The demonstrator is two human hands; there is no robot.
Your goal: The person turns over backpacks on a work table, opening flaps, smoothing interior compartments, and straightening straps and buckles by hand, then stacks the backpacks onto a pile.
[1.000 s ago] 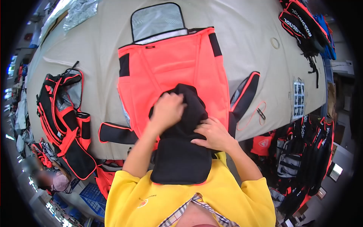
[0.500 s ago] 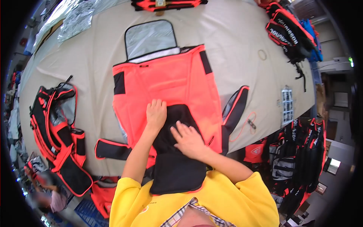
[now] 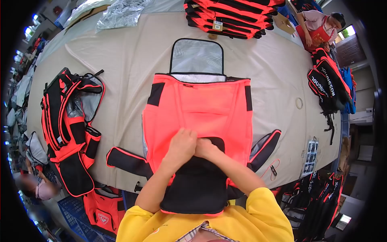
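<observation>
A bright coral-red and black backpack (image 3: 215, 103) lies flat on the table, its grey-lined top flap (image 3: 197, 56) folded out away from me. My left hand (image 3: 183, 144) is closed, fingers curled, at the upper edge of the black panel (image 3: 197, 187). Right against it, my right hand (image 3: 205, 147) is closed too, low over the same edge. Whatever they pinch is hidden by the fingers. Black side straps (image 3: 127, 161) with coral trim spread out left and right of the bag.
A similar bag (image 3: 72, 129) lies at the table's left. Stacked bags (image 3: 234, 18) stand at the far edge. Lettered bags (image 3: 330, 80) hang at the right, near a person in a red apron (image 3: 318, 36). A tape ring (image 3: 298, 103) and a coral cord (image 3: 274, 169) lie on the tablecloth (image 3: 121, 52).
My hands have come together at the black panel's upper edge; the right one, spread flat before, is now closed. My view has shifted, showing more of the far stack and the person there.
</observation>
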